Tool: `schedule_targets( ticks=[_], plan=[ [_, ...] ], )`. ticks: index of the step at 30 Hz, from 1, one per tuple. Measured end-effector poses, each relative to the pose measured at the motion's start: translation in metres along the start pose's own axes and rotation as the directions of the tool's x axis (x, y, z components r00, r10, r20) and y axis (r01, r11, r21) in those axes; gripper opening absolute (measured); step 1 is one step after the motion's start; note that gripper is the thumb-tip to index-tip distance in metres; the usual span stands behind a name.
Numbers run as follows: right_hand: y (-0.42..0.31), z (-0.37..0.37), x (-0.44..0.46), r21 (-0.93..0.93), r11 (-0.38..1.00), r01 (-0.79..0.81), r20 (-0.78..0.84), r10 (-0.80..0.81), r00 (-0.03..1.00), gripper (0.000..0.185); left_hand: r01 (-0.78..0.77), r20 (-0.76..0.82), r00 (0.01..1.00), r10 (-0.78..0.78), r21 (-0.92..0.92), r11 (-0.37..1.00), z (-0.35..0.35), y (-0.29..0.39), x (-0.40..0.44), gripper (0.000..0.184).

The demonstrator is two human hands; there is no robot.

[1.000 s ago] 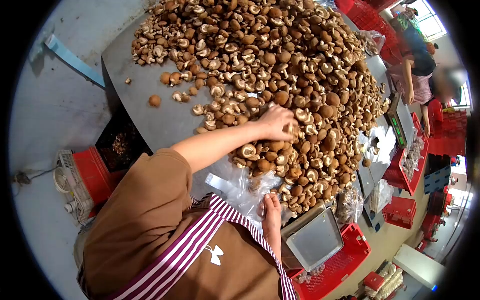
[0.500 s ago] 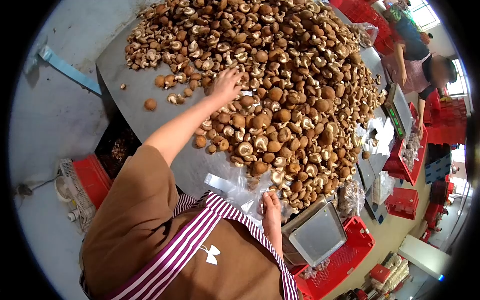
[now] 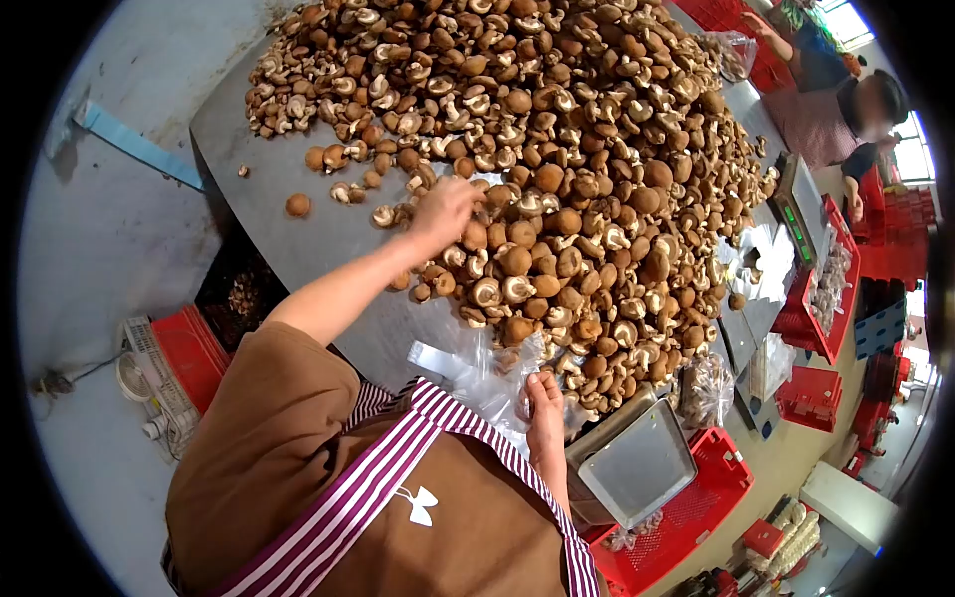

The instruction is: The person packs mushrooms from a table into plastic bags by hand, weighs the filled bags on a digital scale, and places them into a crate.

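My left hand (image 3: 446, 214) reaches over the near edge of a big heap of brown mushrooms (image 3: 597, 189) on a grey metal table (image 3: 288, 239). Its fingers are curled together among the mushrooms, and whatever lies between them is hidden. Low in the view, my right hand (image 3: 545, 408) pinches a clear plastic bag (image 3: 487, 383) between thumb and fingers, close to my striped apron. The bag lies crumpled at the table's near edge.
Right of my right hand stands a scale with a metal tray (image 3: 639, 471), above a red crate (image 3: 711, 497). Filled clear bags (image 3: 706, 390) lie beside it. Another scale (image 3: 796, 214) stands farther right, near a co-worker (image 3: 816, 119). A light-blue strip (image 3: 139, 147) is at left.
My left hand moved right across the heap, then back left, and now lies slightly lower than half a second ago. My right hand has stayed at the bag. The co-worker's arms have shifted.
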State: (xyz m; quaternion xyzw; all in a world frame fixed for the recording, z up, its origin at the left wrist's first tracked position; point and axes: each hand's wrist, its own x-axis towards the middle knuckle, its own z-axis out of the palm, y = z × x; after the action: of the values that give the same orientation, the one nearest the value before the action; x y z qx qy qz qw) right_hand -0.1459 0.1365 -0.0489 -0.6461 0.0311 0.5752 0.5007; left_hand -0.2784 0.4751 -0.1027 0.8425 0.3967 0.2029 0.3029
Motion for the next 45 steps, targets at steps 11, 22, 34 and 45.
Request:
schedule_targets(
  ticks=[11, 22, 34, 45],
  plan=[
    [0.000, -0.001, -0.002, 0.033, 0.999, 0.041, -0.036, -0.040, 0.999, 0.013, 0.184, 0.148, 0.946, -0.289, 0.489, 0.853, -0.001, -0.021, 0.069, 0.041],
    [0.011, -0.006, -0.003, 0.041, 0.999, 0.032, -0.035, -0.031, 0.999, 0.014, -0.138, 0.186, 0.977, 0.099, 0.212, 0.968, 0.022, 0.068, 0.097, 0.058],
    [0.017, -0.028, -0.014, 0.063, 0.997, 0.040, -0.105, -0.033, 0.994, 0.013, -0.475, 0.167, 0.878, 0.448, 0.196, 0.858, 0.063, 0.111, 0.047, 0.043],
    [0.016, -0.021, -0.018, 0.141, 0.988, 0.056, 0.008, -0.058, 0.998, 0.013, -0.400, 0.294, 0.877, 0.381, 0.004, 0.917, 0.060, 0.136, 0.003, 0.047]
  ],
)
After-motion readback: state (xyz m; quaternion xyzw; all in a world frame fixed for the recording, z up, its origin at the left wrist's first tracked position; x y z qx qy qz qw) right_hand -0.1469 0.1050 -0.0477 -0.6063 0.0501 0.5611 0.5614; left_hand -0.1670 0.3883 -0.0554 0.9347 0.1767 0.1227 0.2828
